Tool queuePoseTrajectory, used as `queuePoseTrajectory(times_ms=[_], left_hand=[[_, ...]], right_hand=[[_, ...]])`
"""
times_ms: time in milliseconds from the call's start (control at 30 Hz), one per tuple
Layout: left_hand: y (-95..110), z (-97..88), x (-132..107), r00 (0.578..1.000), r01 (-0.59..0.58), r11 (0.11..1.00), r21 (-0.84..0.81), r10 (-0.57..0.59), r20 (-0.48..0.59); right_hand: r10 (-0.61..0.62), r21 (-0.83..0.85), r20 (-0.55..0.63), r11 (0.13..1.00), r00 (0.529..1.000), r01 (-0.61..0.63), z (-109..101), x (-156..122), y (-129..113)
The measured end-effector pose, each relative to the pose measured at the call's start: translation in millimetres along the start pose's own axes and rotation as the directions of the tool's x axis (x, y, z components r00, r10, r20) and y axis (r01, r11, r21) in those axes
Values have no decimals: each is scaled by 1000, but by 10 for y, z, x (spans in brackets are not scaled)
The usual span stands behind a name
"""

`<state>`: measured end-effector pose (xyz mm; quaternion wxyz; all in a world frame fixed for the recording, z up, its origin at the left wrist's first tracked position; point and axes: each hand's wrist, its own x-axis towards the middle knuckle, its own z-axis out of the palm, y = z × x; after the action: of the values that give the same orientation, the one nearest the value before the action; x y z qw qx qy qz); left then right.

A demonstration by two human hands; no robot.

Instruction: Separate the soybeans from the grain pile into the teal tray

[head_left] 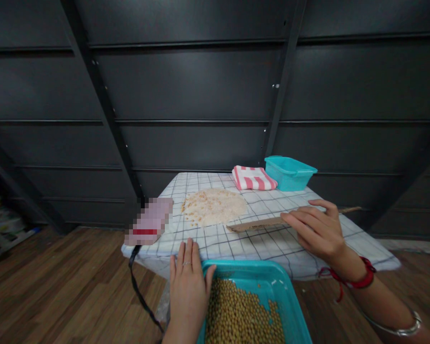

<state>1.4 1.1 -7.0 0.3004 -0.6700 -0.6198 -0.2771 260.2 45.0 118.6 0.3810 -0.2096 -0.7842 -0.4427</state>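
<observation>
My right hand [317,231] is closed around a long flat strip of brown cardboard [254,224], which slants low over the checked cloth. Its near-left end lies close to a pale, grainy heap [218,203] spread on the cloth, with yellowish beans scattered at the heap's left side. My left hand [188,282] rests with fingers stretched out at the table's front edge, its thumb at the left rim of a teal tray [243,264]. Greenish-tan dried beans [236,310] fill much of that tray, leaving its right back corner bare.
A checked cloth [208,180] covers the table. At its back right stand a folded pink-and-white striped towel [254,177] and a teal basket [290,174]. A blurred pinkish object [152,220] lies at the left edge, a black strap [138,282] hanging below. Dark panels [189,86] rise behind.
</observation>
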Motion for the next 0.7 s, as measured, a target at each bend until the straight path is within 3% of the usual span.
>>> queuePoseTrajectory(times_ms=[300, 700], left_hand=[[-4, 18, -13, 1000, -6, 1000, -4, 6, 1], [-8, 33, -18, 1000, 16, 999, -45, -15, 10]], right_hand=[[-1, 22, -3, 1000, 1000, 1, -70, 2, 48], [36, 70, 13, 997, 999, -37, 2, -45, 50]])
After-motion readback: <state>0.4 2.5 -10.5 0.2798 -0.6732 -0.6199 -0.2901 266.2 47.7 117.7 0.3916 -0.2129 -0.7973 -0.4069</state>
